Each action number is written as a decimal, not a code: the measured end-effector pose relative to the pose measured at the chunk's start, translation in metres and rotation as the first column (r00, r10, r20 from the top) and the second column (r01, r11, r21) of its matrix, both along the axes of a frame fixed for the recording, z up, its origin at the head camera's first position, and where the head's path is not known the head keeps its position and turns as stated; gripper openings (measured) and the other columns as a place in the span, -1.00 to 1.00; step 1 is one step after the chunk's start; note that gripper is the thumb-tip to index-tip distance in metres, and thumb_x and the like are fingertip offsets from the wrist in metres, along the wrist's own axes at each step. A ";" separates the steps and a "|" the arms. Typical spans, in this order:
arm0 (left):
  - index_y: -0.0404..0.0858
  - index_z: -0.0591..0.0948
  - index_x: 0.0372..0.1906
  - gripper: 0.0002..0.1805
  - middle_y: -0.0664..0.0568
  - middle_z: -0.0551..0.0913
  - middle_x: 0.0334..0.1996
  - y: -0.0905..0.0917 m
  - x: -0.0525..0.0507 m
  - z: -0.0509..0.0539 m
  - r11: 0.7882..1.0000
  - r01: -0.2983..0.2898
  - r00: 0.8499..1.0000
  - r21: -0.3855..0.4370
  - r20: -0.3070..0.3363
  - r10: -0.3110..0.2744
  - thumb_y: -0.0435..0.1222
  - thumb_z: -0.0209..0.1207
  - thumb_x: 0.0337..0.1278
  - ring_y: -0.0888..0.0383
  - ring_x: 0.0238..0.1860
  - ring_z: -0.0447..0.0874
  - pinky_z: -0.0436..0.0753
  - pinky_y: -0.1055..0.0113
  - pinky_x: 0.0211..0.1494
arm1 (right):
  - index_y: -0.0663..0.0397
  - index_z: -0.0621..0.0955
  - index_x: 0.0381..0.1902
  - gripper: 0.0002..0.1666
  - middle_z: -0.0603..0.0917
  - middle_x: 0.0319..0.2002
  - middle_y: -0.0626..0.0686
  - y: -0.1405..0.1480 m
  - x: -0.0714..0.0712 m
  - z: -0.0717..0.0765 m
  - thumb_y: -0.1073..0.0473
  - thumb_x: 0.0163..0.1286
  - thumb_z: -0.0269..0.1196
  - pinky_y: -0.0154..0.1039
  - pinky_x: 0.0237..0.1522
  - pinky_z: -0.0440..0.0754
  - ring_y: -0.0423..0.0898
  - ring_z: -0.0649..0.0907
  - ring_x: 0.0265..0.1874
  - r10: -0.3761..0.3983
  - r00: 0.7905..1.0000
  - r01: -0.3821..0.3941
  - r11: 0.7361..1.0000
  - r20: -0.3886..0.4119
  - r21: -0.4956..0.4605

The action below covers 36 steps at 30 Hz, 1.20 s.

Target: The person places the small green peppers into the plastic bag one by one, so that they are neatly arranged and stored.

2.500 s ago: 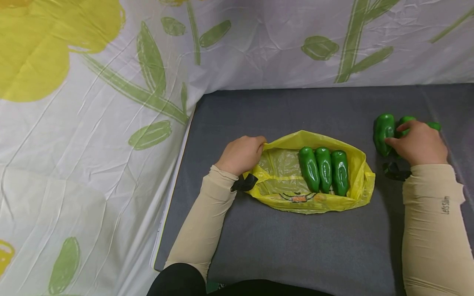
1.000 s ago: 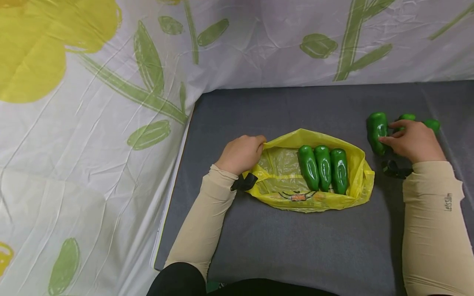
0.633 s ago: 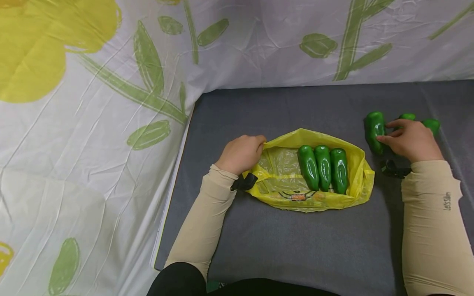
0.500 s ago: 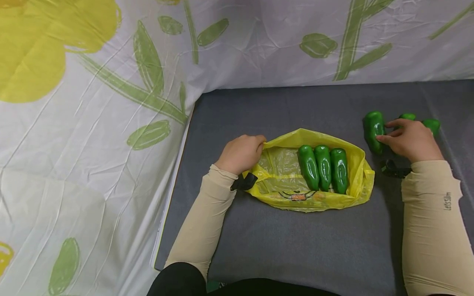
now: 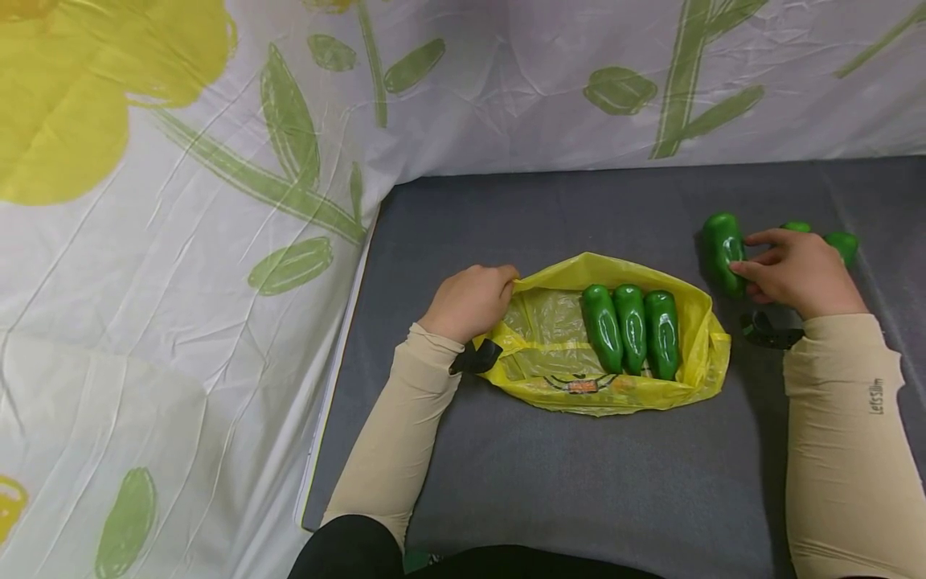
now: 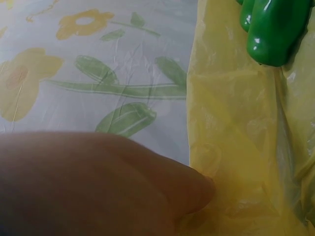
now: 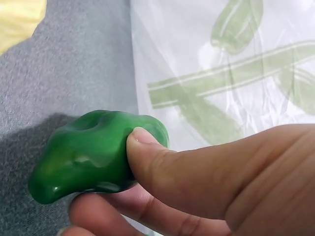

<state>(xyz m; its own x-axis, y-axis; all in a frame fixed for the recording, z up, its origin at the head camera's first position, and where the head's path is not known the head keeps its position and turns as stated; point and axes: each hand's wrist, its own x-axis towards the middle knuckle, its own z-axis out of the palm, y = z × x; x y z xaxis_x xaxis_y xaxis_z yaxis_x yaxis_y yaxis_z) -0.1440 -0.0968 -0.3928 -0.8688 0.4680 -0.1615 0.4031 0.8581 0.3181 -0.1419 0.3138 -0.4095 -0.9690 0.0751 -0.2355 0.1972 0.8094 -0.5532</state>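
My right hand (image 5: 803, 272) pinches a glossy green pepper (image 5: 722, 253) between thumb and fingers, to the right of the bag. The right wrist view shows the thumb pressed on this pepper (image 7: 93, 152), with fingers curled beneath it. With my left hand (image 5: 470, 302) I grip the left rim of a yellow plastic bag (image 5: 557, 402), whose mouth is spread wide. Three green peppers (image 5: 632, 330) lie side by side in the bag's right half. In the left wrist view the fingers pinch the bag's film (image 6: 231, 137), with a pepper (image 6: 275, 34) at the upper right.
Two more green peppers, one (image 5: 842, 245) beside the other (image 5: 796, 227), lie behind my right hand, partly hidden. Everything rests on a dark grey cloth-covered table (image 5: 579, 482). A white flowered sheet (image 5: 506, 96) hangs along the back and left sides.
My right hand has shifted slightly left with the pepper, which now looks raised off the table and apart from the other two. The left hand and the bag have stayed in place.
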 end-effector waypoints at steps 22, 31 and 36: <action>-0.11 0.68 0.28 -0.62 0.05 0.77 -0.18 0.000 -0.001 0.000 1.000 0.000 1.000 -0.004 -0.001 0.000 -0.24 -0.11 0.72 0.17 -0.49 0.56 0.55 0.28 -0.41 | 0.49 0.31 0.50 -0.23 0.66 0.02 0.57 -0.031 0.017 0.035 0.11 0.57 0.28 -0.06 -0.52 0.65 0.19 0.78 -0.46 0.010 0.996 -0.008 1.000 -0.089 0.022; -0.12 0.68 0.28 -0.61 0.06 0.74 -0.26 -0.001 0.000 0.000 1.000 0.000 1.000 0.005 0.001 0.000 -0.24 -0.11 0.72 0.17 -0.51 0.54 0.52 0.28 -0.44 | 0.40 0.31 0.53 -0.21 0.65 0.07 0.56 -0.053 0.025 0.049 0.06 0.57 0.30 0.13 -0.39 0.71 0.18 0.81 -0.41 0.093 0.993 -0.094 0.995 -0.076 -0.014; -0.11 0.68 0.29 -0.61 0.07 0.73 -0.30 -0.001 -0.002 -0.001 1.000 0.000 1.000 0.006 0.001 0.000 -0.24 -0.12 0.73 0.17 -0.52 0.54 0.53 0.28 -0.44 | 0.29 0.35 0.53 -0.23 0.70 0.06 0.48 -0.066 0.030 0.053 0.01 0.56 0.31 0.08 -0.38 0.70 0.14 0.81 -0.36 0.158 0.984 -0.161 0.986 -0.076 -0.031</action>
<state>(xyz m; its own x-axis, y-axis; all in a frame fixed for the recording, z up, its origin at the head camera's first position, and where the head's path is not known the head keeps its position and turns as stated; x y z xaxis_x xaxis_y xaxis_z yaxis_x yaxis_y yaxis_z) -0.1456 -0.0981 -0.3936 -0.8685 0.4691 -0.1600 0.4027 0.8562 0.3237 -0.1121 0.2476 -0.3565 -0.9825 -0.0893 -0.1636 0.0253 0.8060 -0.5914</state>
